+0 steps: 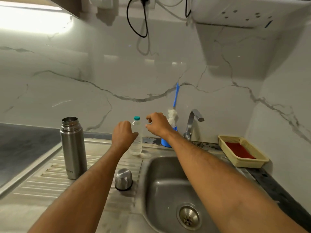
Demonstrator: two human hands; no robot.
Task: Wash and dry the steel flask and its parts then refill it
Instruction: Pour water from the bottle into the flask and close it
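Only the letters "ON", ending a partly hidden word, read low on the steel flask (74, 148).

Yellow basket (262, 163) beside tap (191, 121)

Count: one steel flask (73, 147), uncapped, left of the hands; one steel cap (123, 179) below the left hand (123, 134); one plastic bottle (136, 137) between both hands; one bottle brush (173, 115) in one blue holder (165, 142) behind the right hand (157, 124); one tap (193, 121), one basket (242, 153), to the right.
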